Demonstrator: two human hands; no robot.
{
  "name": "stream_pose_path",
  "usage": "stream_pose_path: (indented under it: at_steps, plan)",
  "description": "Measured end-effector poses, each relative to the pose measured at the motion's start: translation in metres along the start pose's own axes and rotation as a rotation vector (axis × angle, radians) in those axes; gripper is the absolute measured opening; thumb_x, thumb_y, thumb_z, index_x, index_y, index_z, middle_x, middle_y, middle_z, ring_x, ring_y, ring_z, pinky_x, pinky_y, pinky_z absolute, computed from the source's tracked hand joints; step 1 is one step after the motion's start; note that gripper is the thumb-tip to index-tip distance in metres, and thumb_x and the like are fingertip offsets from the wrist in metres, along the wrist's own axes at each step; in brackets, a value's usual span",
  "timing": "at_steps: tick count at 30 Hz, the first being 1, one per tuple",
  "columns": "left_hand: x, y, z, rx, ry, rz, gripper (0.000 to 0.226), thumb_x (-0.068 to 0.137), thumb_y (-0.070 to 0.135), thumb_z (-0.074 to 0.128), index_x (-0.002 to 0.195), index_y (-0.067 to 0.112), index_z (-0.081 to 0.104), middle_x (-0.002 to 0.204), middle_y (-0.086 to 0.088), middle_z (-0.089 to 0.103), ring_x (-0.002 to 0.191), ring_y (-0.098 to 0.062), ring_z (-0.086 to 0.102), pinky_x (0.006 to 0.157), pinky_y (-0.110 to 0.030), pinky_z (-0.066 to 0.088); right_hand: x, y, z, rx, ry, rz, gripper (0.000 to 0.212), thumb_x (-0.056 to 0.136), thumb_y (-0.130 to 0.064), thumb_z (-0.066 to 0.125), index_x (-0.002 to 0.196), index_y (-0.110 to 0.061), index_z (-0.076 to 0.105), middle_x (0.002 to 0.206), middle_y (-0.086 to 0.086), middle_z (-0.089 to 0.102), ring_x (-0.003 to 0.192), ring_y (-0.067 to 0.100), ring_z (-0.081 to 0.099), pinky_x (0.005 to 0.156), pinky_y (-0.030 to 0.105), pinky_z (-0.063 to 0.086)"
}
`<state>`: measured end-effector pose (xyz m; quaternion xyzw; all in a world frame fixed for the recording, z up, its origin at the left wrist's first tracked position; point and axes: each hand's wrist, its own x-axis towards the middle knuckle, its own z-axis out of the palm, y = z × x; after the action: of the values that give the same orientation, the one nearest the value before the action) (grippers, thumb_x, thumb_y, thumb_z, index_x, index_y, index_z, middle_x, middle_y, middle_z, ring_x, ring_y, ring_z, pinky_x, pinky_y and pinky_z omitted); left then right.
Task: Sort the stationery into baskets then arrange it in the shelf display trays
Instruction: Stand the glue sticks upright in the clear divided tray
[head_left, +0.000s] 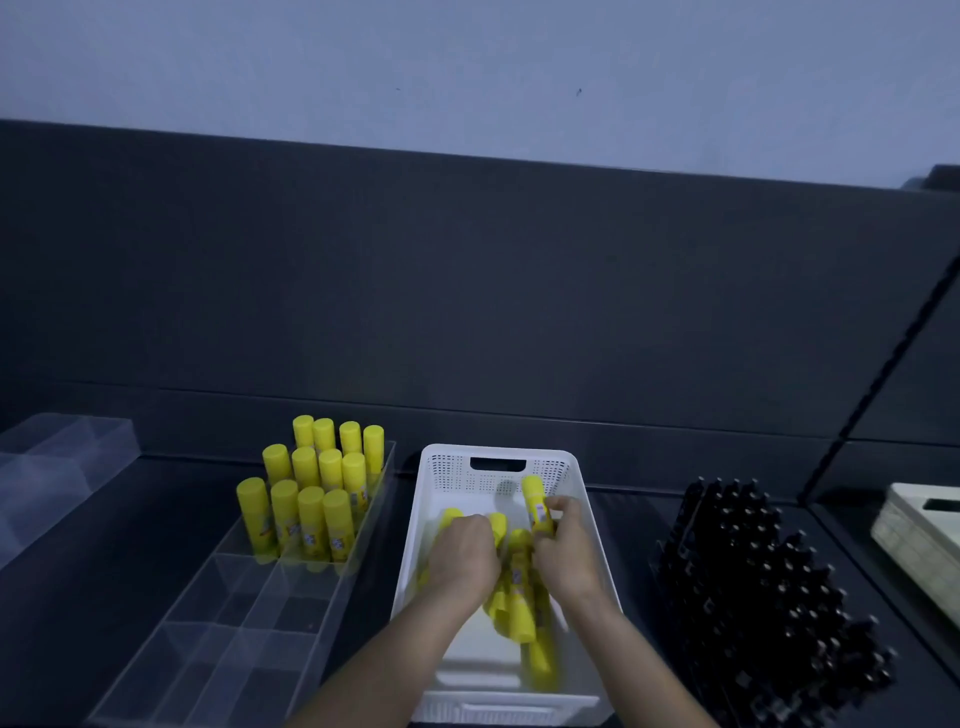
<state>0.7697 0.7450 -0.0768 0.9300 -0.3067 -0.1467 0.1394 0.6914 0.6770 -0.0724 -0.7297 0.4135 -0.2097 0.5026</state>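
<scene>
Glue sticks (311, 493), basket (447, 474), dark shelf (130, 545), pale wall (467, 78)

Free room over the clear tray's (218, 639) front compartments; upright glue sticks (311, 493) crowding its far end, white basket (447, 473) just beside.

No words or numbers could be read. The glue stick (535, 506) pinched by the right hand (566, 551) carried a small pale label just beside the fingertips, its print too blurred to make out. The loose glue sticks (517, 577) beside the curled fingers of the left hand (462, 556) and the upright glue sticks (311, 499) in the clear tray (208, 623), well left of those fingers, bore similar unreadable labels.
</scene>
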Motion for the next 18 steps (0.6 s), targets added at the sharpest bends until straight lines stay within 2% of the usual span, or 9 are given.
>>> stream_pose_path:
  at_steps: [4,5,7,10,11,13,14,16,18]
  plan:
    - [-0.003,0.007,0.004,0.129,0.004,0.088,0.025,0.089,0.001,0.042,0.109,0.006,0.057,0.120,-0.013,0.059,0.113,-0.031,0.055,0.086,-0.037,0.045,-0.016,0.000,-0.013,-0.095,0.026,-0.102,0.036,0.089,0.000,0.042,0.121,-0.016,0.045,0.107,0.002,0.059,0.076,0.027,0.059,0.068,0.028,0.050]
    - [-0.004,0.009,0.005,0.157,0.008,0.115,0.027,0.089,0.001,0.041,0.110,0.006,0.057,0.121,-0.013,0.059,0.115,-0.031,0.054,0.088,-0.037,0.045,-0.022,0.000,-0.016,-0.115,0.029,-0.123,0.036,0.089,0.001,0.043,0.121,-0.014,0.046,0.109,0.003,0.059,0.076,0.025,0.059,0.069,0.024,0.048]
    - [-0.003,0.011,0.005,0.129,-0.003,0.108,0.025,0.090,0.005,0.043,0.110,0.008,0.058,0.120,-0.012,0.060,0.114,-0.030,0.055,0.087,-0.035,0.045,-0.033,0.001,-0.024,-0.137,0.027,-0.164,0.034,0.089,0.003,0.043,0.119,-0.013,0.047,0.101,0.001,0.057,0.068,0.010,0.055,0.056,0.009,0.038]
    - [0.002,0.006,-0.002,-0.232,-0.027,0.001,0.006,0.083,0.018,0.062,0.086,0.013,0.062,0.089,-0.006,0.066,0.087,-0.026,0.061,0.066,-0.028,0.047,-0.043,0.006,-0.030,-0.083,0.020,-0.187,0.032,0.089,0.004,0.045,0.115,-0.015,0.049,0.091,-0.005,0.057,0.075,0.010,0.054,0.059,0.010,0.037]
    - [0.004,0.003,-0.004,-0.401,-0.035,-0.026,0.009,0.078,0.017,0.068,0.075,0.014,0.060,0.074,-0.003,0.061,0.074,-0.024,0.058,0.057,-0.026,0.044,-0.045,0.007,-0.030,-0.042,0.014,-0.180,0.030,0.089,0.003,0.046,0.110,-0.017,0.050,0.087,-0.008,0.058,0.076,0.010,0.055,0.060,0.008,0.039]
    - [0.001,-0.004,-0.010,-0.728,-0.049,-0.036,0.015,0.073,0.008,0.072,0.067,0.013,0.059,0.059,-0.002,0.057,0.058,-0.021,0.056,0.052,-0.023,0.043,-0.046,0.008,-0.030,0.091,0.002,-0.140,0.027,0.089,0.004,0.047,0.098,-0.022,0.051,0.085,-0.011,0.059,0.078,0.012,0.057,0.065,0.008,0.043]
    - [-0.003,-0.007,-0.015,-0.865,-0.057,-0.029,0.016,0.073,0.002,0.072,0.066,0.011,0.061,0.055,-0.001,0.059,0.052,-0.018,0.058,0.051,-0.022,0.045,-0.046,0.009,-0.030,0.185,-0.005,-0.109,0.026,0.090,0.004,0.047,0.095,-0.021,0.053,0.084,-0.008,0.060,0.077,0.015,0.057,0.068,0.014,0.046]
    - [-0.016,-0.012,-0.026,-1.102,-0.082,-0.014,0.013,0.074,-0.005,0.071,0.070,0.005,0.064,0.053,-0.003,0.062,0.044,-0.014,0.060,0.047,-0.021,0.049,-0.046,0.009,-0.030,0.417,-0.055,-0.019,0.022,0.091,0.005,0.047,0.099,-0.012,0.058,0.077,0.003,0.060,0.067,0.017,0.055,0.069,0.037,0.049]
    - [-0.028,-0.017,-0.037,-1.242,-0.102,0.013,0.007,0.075,-0.007,0.068,0.081,-0.003,0.066,0.064,-0.013,0.065,0.052,-0.022,0.063,0.051,-0.028,0.054,-0.047,0.007,-0.032,0.648,-0.147,0.042,0.024,0.089,0.010,0.043,0.100,-0.004,0.059,0.073,0.010,0.057,0.060,0.019,0.050,0.066,0.041,0.045]
